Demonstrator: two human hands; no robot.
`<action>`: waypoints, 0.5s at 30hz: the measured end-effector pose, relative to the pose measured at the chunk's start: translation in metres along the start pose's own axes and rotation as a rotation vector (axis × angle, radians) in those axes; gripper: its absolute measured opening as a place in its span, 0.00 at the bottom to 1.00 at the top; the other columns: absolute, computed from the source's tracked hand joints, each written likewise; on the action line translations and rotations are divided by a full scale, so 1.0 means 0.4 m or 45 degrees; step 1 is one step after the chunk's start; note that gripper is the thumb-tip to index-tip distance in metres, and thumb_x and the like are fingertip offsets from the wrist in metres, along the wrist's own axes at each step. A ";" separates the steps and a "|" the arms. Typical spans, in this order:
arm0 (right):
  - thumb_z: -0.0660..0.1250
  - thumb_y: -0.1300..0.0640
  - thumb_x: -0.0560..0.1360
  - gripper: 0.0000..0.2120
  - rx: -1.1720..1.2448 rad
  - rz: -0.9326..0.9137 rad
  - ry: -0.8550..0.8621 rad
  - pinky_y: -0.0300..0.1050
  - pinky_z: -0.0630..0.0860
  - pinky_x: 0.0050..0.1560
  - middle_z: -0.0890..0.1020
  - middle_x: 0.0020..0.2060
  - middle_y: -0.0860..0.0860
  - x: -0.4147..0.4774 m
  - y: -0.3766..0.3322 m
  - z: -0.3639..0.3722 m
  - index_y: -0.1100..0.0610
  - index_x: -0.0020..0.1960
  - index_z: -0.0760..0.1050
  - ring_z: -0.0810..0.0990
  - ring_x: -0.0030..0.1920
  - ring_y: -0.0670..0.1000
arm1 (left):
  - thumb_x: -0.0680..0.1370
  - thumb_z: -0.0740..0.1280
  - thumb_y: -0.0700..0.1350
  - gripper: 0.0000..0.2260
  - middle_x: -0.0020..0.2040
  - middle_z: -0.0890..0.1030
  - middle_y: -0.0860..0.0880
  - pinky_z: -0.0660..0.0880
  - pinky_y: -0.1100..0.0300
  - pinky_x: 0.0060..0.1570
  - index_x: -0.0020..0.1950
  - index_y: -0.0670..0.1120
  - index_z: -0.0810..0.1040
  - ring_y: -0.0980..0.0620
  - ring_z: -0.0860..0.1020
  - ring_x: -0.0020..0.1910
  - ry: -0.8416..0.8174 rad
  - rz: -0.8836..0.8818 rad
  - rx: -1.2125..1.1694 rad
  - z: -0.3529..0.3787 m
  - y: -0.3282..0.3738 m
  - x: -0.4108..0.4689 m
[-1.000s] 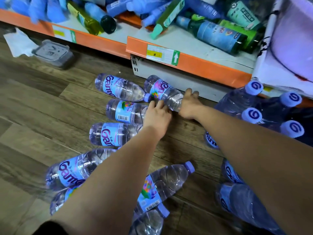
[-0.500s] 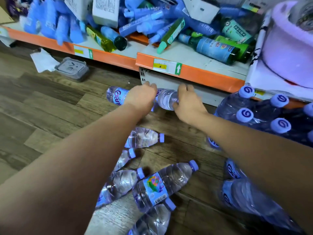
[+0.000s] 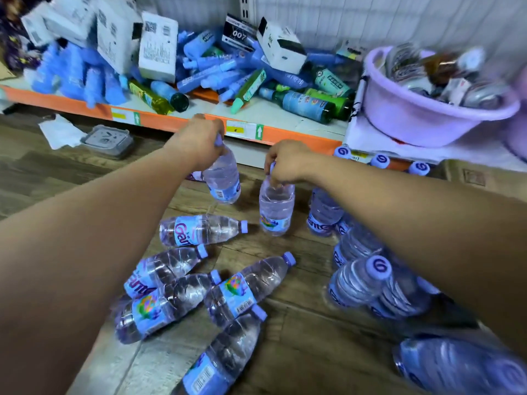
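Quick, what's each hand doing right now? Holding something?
Left hand: closed, holding the tilted bottle by its top.
Right hand: closed, holding the upright bottle by its top.

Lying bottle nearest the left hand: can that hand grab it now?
Probably not: the left hand grips a bottle by its neck. The lying bottle is near, nothing over it.
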State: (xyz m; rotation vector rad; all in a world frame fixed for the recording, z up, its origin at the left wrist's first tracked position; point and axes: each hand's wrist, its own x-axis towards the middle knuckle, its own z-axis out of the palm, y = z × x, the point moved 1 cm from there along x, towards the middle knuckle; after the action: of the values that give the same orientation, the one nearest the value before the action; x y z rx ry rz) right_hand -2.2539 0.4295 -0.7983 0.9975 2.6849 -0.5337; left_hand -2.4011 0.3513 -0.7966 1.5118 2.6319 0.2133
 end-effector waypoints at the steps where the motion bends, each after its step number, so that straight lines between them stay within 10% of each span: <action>1: 0.69 0.62 0.70 0.16 -0.024 -0.001 -0.010 0.39 0.71 0.43 0.82 0.56 0.56 -0.020 0.000 -0.005 0.59 0.57 0.80 0.78 0.48 0.52 | 0.76 0.67 0.46 0.13 0.58 0.71 0.36 0.71 0.52 0.52 0.58 0.41 0.75 0.36 0.74 0.53 0.000 0.008 0.024 -0.013 0.012 -0.009; 5: 0.67 0.60 0.71 0.16 -0.028 -0.002 0.076 0.39 0.70 0.37 0.81 0.56 0.57 -0.085 0.014 -0.021 0.60 0.59 0.78 0.79 0.55 0.56 | 0.77 0.65 0.53 0.21 0.56 0.73 0.34 0.71 0.49 0.51 0.58 0.36 0.73 0.36 0.73 0.54 -0.020 0.040 0.181 -0.071 0.064 -0.043; 10: 0.65 0.54 0.73 0.12 -0.086 0.056 0.039 0.39 0.68 0.30 0.83 0.38 0.54 -0.145 0.046 -0.032 0.59 0.53 0.76 0.75 0.31 0.50 | 0.78 0.60 0.57 0.21 0.37 0.72 0.40 0.69 0.51 0.42 0.46 0.37 0.72 0.42 0.71 0.42 -0.103 0.134 0.448 -0.113 0.149 -0.087; 15: 0.61 0.48 0.77 0.18 -0.054 0.141 0.026 0.45 0.69 0.47 0.77 0.60 0.54 -0.178 0.106 -0.004 0.55 0.62 0.70 0.75 0.59 0.58 | 0.77 0.65 0.51 0.11 0.38 0.76 0.43 0.72 0.53 0.46 0.45 0.42 0.75 0.45 0.71 0.43 -0.188 0.187 0.244 -0.069 0.177 -0.100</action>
State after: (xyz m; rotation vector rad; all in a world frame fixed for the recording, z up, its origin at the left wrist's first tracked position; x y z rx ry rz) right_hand -2.1729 0.4185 -0.7842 1.1376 2.6281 -0.4452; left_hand -2.3249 0.3500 -0.7567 1.7089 2.4881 -0.1394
